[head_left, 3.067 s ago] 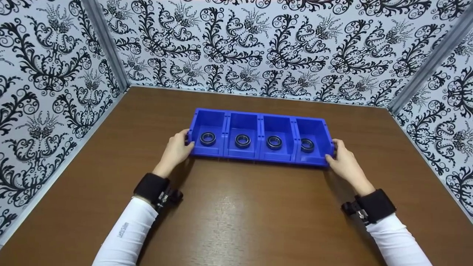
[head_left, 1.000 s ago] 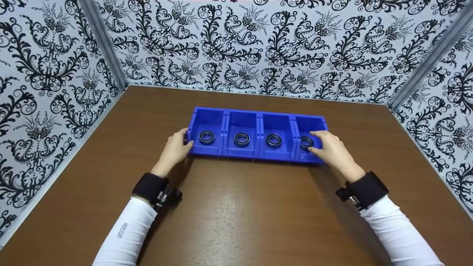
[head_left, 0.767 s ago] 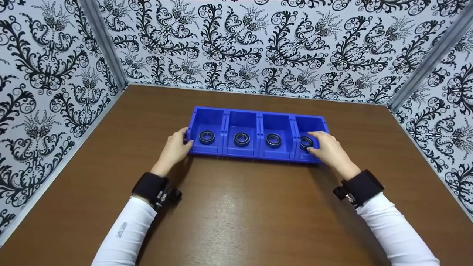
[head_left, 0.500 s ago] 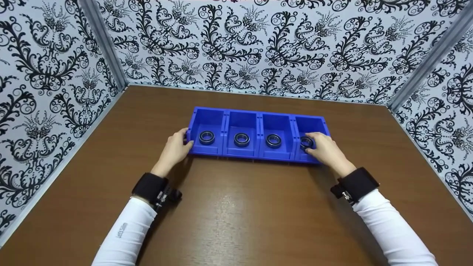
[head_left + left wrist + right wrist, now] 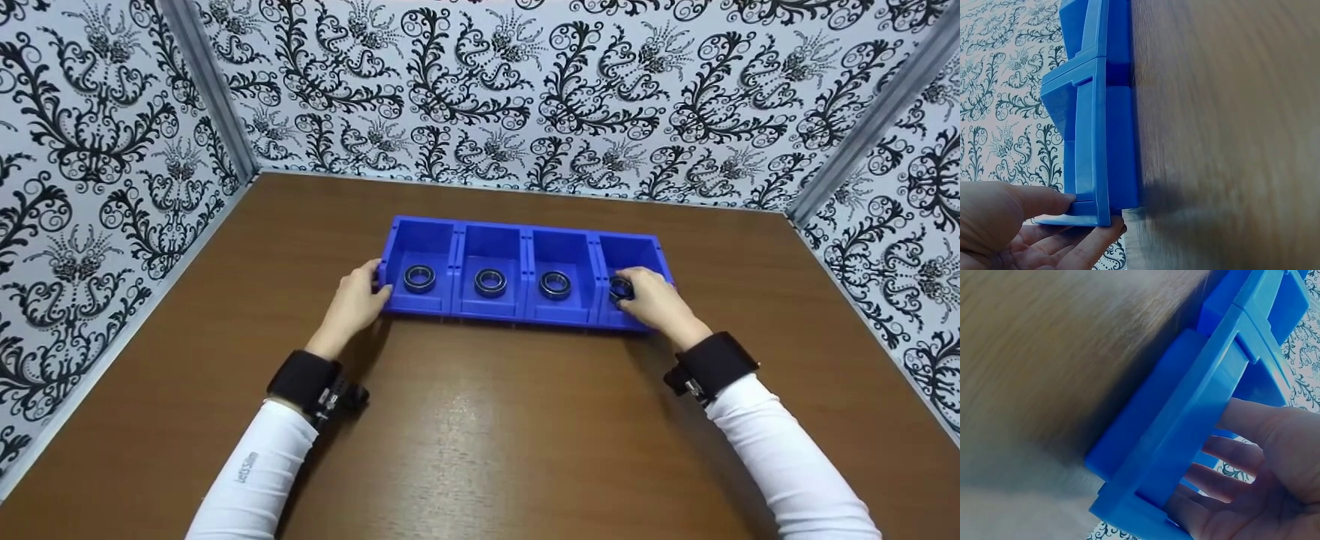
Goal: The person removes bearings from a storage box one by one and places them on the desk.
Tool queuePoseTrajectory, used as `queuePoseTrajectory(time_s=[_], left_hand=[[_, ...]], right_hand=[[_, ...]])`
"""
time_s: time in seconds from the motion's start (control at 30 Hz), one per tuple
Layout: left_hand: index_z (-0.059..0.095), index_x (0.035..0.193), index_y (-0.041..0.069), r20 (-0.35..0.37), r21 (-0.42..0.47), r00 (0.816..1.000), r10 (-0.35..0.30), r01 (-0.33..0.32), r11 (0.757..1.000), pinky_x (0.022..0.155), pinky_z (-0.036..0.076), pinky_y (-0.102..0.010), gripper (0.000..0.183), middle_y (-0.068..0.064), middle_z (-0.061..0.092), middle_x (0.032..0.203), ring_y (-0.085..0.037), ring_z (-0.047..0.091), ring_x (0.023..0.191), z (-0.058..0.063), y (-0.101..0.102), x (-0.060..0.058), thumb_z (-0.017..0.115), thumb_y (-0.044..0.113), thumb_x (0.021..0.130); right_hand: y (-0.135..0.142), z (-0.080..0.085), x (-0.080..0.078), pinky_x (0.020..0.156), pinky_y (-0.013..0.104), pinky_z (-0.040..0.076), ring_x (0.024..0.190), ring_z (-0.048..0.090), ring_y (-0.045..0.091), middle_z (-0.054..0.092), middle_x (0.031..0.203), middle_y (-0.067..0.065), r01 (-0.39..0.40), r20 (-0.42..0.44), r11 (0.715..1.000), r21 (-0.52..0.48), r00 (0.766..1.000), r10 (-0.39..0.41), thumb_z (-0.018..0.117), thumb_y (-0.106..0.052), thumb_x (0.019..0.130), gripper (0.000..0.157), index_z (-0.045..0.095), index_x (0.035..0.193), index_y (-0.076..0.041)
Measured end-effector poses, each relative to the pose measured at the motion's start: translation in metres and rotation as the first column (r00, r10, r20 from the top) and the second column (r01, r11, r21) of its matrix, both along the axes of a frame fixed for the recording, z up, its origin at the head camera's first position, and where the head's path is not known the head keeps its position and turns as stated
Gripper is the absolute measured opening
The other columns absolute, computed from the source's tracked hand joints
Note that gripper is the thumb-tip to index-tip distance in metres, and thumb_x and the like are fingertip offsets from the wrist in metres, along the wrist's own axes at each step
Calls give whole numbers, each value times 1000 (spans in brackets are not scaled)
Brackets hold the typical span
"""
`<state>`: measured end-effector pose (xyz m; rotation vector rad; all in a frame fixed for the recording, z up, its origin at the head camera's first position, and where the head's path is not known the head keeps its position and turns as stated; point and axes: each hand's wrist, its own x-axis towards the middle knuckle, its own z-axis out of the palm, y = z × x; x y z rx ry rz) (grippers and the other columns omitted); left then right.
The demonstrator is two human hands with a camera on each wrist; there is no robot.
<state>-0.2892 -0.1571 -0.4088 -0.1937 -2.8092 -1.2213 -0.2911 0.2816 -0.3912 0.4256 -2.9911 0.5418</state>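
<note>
A blue row of joined plastic bins (image 5: pixel 491 313) stands on the table, its compartments side by side. A dark ball bearing lies in each: one far left (image 5: pixel 419 279), one beside it (image 5: pixel 490 283), one further right (image 5: pixel 555 285), and the last bearing (image 5: pixel 619 289) in the rightmost bin. My left hand (image 5: pixel 356 300) grips the left end wall, thumb inside and fingers outside, as the left wrist view shows. My right hand (image 5: pixel 658 304) reaches into the rightmost bin, thumb and fingers around its bearing and partly covering it. In the right wrist view that bearing is hidden.
The brown wooden table (image 5: pixel 465 420) extends in front of and beside the bins. Patterned panels (image 5: pixel 525 97) with grey metal posts (image 5: pixel 214 90) close off the back and sides. Each wrist wears a black strap (image 5: pixel 307 381) with a small camera.
My right hand has let go of the bins' right end wall and moved left into the rightmost compartment, its fingers closing around the bearing there. My left hand keeps its grip.
</note>
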Motion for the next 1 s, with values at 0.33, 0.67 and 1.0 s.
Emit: queuePoseTrajectory(time_s=[0.33, 0.67, 1.0], left_hand=[[43, 147, -14, 2, 5, 1000, 0, 0, 1000, 114, 47, -54, 52, -36, 55, 143, -46, 57, 134, -1, -1, -1, 56, 2, 99], [43, 147, -14, 6, -6, 1000, 15, -15, 1000, 113, 48, -54, 53, -36, 56, 142, -46, 58, 132, -1, 0, -2, 57, 3, 99], [45, 146, -13, -4, 2, 1000, 22, -22, 1000, 113, 48, -55, 51, -35, 57, 142, -46, 59, 132, -2, 1, -1, 58, 3, 99]], right_hand=[[-1, -4, -9, 112, 64, 43, 130, 53, 56, 58, 133, 41, -3, 22, 1000, 29, 1000, 2, 67, 1, 84, 52, 55, 131, 19], [-3, -5, -13, 109, 68, 43, 132, 52, 55, 58, 135, 39, 8, 63, 999, 42, 998, -10, 66, -1, 85, 52, 56, 134, 15], [-4, -5, -18, 100, 69, 47, 124, 56, 55, 62, 125, 39, -6, 84, 996, 84, 996, -1, 66, -3, 86, 44, 60, 126, 14]])
